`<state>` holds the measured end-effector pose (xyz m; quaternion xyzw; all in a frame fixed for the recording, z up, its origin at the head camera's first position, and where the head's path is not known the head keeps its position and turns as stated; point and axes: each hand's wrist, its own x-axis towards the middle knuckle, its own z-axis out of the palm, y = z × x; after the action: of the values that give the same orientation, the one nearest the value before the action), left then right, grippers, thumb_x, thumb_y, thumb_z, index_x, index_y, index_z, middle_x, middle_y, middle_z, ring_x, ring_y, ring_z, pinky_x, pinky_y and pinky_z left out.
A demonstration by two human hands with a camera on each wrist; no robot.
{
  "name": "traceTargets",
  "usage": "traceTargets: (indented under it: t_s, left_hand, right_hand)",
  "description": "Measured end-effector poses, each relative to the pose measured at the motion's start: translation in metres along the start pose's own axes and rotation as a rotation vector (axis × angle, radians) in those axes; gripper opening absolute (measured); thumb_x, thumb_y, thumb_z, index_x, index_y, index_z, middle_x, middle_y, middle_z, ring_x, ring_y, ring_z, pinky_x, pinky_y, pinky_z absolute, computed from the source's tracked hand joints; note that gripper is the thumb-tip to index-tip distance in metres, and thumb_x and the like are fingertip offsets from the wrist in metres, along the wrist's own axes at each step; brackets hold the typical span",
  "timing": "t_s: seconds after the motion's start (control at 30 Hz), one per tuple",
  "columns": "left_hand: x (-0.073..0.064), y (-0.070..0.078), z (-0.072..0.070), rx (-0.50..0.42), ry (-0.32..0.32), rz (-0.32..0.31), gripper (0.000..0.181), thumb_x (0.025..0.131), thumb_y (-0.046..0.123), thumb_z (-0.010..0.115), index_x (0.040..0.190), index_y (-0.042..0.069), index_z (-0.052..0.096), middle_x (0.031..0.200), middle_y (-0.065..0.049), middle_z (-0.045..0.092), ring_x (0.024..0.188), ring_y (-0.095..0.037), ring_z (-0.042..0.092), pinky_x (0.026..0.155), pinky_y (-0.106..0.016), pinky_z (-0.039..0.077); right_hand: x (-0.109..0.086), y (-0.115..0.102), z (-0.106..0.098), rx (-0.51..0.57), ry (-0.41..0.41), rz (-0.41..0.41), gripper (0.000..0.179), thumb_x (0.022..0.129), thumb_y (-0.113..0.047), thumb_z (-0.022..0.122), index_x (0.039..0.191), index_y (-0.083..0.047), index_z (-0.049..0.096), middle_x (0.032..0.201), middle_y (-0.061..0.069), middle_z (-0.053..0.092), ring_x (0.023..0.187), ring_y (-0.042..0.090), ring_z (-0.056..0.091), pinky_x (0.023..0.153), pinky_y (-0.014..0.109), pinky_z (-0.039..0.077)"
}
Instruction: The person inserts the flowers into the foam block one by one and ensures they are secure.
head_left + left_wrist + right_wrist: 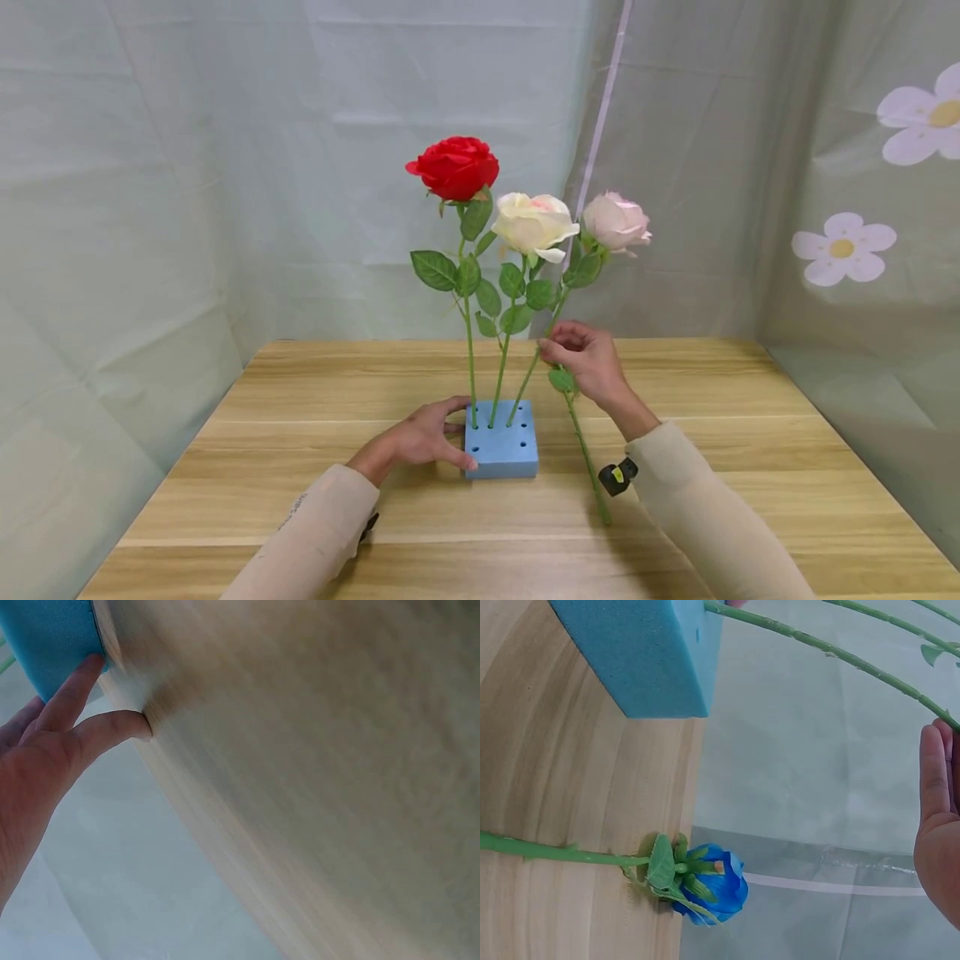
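A light blue foam block [501, 465] with small holes stands on the table, holding three artificial roses upright. The red rose [456, 169] is at left, the cream rose [534, 223] in the middle, and the pale pink rose [617, 222] leans right. My left hand [426, 435] grips the block's left side, thumb at the front corner and fingers toward the back. At the pink rose's stem [832, 652], my right hand [588, 360] pinches partway up with thumb and fingertips. A blue rose [721, 885] lies on the table; in the head view its bloom is hidden behind the right hand.
The wooden table [300, 467] ends at a pale curtain [360, 167] behind and at both sides. Large flower prints [842, 248] mark the right curtain. The blue rose's stem [587, 454] lies right of the block, under the right forearm's inner side.
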<state>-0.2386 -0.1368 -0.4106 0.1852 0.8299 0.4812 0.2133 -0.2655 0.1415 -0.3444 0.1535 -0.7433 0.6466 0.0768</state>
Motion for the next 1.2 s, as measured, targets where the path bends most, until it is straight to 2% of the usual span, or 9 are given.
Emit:
traceTargets:
  t_s: [0.27, 0.47, 0.7, 0.9, 1.2]
  left_hand:
    - [0.000, 0.001, 0.000, -0.004, -0.005, 0.000, 0.102, 0.073, 0.015, 0.091, 0.154, 0.001, 0.030, 0.155, -0.020, 0.037, 0.133, -0.040, 0.048, 0.106, -0.050, 0.042]
    - [0.000, 0.001, -0.001, 0.011, -0.002, -0.001, 0.102, 0.073, 0.016, 0.091, 0.154, 0.001, 0.030, 0.155, -0.020, 0.036, 0.133, -0.040, 0.049, 0.106, -0.051, 0.042]
    - [0.000, 0.000, -0.001, 0.025, 0.002, -0.005, 0.103, 0.073, 0.016, 0.091, 0.154, 0.000, 0.029, 0.156, -0.021, 0.035, 0.133, -0.040, 0.048, 0.107, -0.051, 0.041]
    - [0.000, -0.001, 0.000, 0.018, 0.002, -0.006, 0.103, 0.073, 0.016, 0.091, 0.154, 0.000, 0.030, 0.156, -0.020, 0.034, 0.133, -0.040, 0.048, 0.107, -0.051, 0.040]
    - [0.000, 0.001, 0.000, 0.016, 0.007, -0.007, 0.103, 0.073, 0.017, 0.091, 0.154, -0.001, 0.030, 0.155, -0.021, 0.035, 0.132, -0.040, 0.050, 0.107, -0.051, 0.041]
  right_hand:
    - [-0.001, 0.004, 0.004, -0.011, -0.035, -0.031, 0.017, 0.092, -0.005, 0.070, 0.100, 0.009, 0.065, 0.084, 0.007, 0.071, 0.076, 0.015, 0.069, 0.072, 0.027, 0.058]
    - [-0.001, 0.006, 0.005, -0.033, -0.051, -0.047, 0.016, 0.092, -0.006, 0.071, 0.097, 0.008, 0.066, 0.084, 0.009, 0.072, 0.077, 0.018, 0.069, 0.069, 0.025, 0.056]
    - [-0.005, 0.006, 0.009, -0.023, -0.061, -0.019, 0.016, 0.091, -0.005, 0.072, 0.098, 0.008, 0.066, 0.086, 0.009, 0.072, 0.077, 0.014, 0.068, 0.069, 0.026, 0.056]
    - [-0.007, 0.009, 0.013, -0.022, -0.076, 0.020, 0.017, 0.089, -0.006, 0.073, 0.098, 0.007, 0.066, 0.085, 0.004, 0.072, 0.077, 0.014, 0.068, 0.070, 0.025, 0.055]
    - [-0.007, 0.009, 0.016, -0.030, -0.083, 0.012, 0.019, 0.089, -0.004, 0.072, 0.101, 0.008, 0.066, 0.087, 0.006, 0.071, 0.079, 0.015, 0.068, 0.074, 0.028, 0.057]
